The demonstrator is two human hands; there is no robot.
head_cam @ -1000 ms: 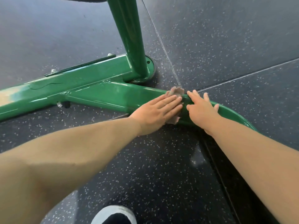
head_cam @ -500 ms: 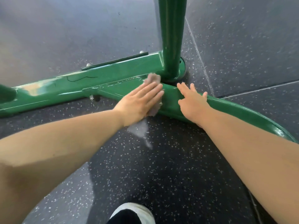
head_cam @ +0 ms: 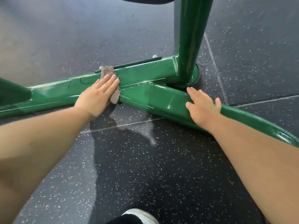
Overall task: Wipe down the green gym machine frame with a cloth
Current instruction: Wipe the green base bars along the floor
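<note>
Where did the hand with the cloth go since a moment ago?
The left hand slid the cloth leftward along the green frame, from the curved bar near the right hand, past the upright post, onto the long straight beam. It presses flat on the cloth throughout. The right hand stays resting open on the frame.

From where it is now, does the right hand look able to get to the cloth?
Probably yes. The right hand rests open on the near green bar, and only bare frame lies between it and the cloth. But the left hand presses flat over most of the cloth.
</note>
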